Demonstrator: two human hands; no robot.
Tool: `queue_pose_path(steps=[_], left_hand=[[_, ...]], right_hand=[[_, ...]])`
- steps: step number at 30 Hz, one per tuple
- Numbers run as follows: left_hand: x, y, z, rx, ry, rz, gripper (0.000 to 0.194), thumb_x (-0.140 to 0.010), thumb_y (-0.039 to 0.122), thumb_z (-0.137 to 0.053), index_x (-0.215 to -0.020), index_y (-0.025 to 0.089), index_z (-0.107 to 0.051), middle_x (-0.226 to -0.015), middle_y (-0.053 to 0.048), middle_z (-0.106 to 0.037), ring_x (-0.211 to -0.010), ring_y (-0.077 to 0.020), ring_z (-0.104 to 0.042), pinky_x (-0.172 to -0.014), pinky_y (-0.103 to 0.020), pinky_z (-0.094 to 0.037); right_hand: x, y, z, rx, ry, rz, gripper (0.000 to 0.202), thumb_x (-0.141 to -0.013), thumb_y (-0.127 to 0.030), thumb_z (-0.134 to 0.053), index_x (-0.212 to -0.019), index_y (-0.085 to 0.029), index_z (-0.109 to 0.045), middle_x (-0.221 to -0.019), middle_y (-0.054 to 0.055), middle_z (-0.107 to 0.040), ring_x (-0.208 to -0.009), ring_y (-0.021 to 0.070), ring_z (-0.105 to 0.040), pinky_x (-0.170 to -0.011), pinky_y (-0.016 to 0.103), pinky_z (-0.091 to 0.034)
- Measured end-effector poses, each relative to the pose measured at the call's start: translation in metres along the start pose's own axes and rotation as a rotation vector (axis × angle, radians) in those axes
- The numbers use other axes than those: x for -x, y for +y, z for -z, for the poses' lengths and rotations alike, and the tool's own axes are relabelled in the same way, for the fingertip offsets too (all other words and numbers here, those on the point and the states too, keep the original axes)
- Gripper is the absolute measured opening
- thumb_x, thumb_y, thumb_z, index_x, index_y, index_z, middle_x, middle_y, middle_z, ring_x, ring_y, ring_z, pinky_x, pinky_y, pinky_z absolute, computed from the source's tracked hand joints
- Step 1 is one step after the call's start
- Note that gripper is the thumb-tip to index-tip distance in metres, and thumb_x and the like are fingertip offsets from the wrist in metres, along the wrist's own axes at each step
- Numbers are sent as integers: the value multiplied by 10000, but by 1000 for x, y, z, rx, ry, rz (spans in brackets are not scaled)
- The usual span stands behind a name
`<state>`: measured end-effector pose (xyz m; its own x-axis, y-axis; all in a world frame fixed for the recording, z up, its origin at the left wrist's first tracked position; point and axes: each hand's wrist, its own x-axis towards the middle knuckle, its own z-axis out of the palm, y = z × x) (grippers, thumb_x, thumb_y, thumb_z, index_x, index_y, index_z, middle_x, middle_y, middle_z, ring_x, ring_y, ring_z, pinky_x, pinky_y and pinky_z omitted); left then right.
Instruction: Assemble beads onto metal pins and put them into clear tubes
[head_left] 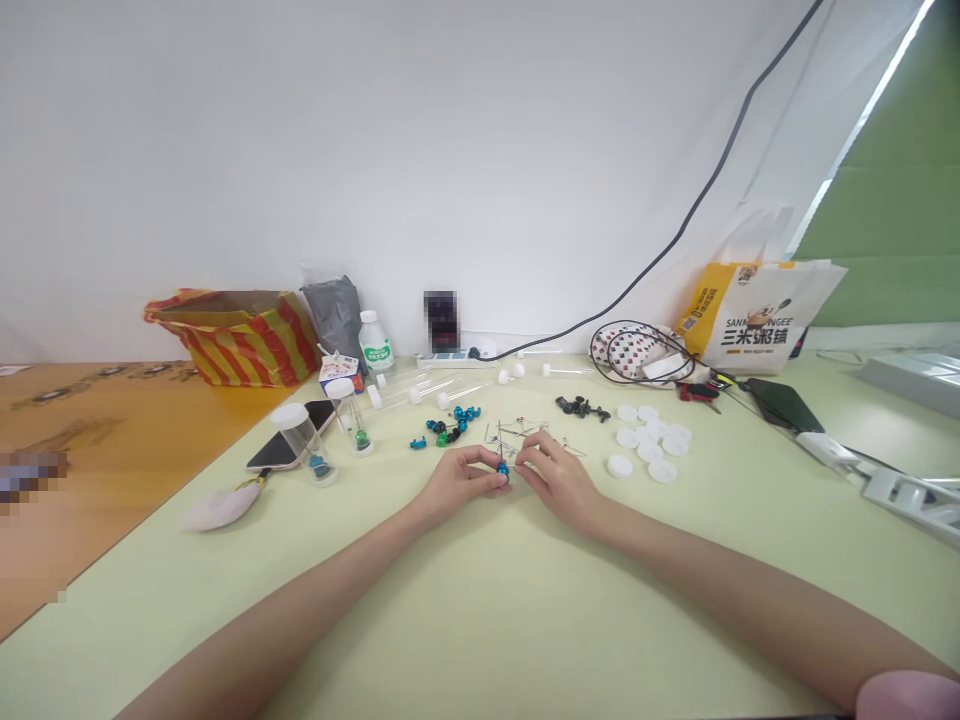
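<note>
Both hands rest on the green table (pixel 480 600), fingertips meeting. The left hand (pixel 454 482) and right hand (pixel 559 480) each have their grip pinched on a small blue bead (pixel 502 468) between them. Just beyond lie thin pins (pixel 517 432), more beads (pixel 450 428), white caps (pixel 649 440) to the right, and clear tubes (pixel 304 440) to the left.

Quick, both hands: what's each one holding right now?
Left hand: fingers pinched on a small blue bead.
Right hand: fingers at the same bead; grip cannot be told.
</note>
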<state>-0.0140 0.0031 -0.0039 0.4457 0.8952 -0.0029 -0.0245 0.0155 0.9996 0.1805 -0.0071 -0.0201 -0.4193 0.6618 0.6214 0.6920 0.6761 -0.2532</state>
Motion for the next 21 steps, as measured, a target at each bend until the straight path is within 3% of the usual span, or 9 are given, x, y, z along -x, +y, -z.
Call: queue_pose_path(steps=[21], left_hand=[[0,1,-1,-32,-2,1,278,-619,281,-732,-793,131,-577,-744,-33,-685,-766,-229,-677,-714,-314,-537]], right_hand=[[0,2,-1,-88,8,21,138,-886,-230,-408,-882,-203,-543,-891,58,-507,-661,124,-525,-590,237,-428]])
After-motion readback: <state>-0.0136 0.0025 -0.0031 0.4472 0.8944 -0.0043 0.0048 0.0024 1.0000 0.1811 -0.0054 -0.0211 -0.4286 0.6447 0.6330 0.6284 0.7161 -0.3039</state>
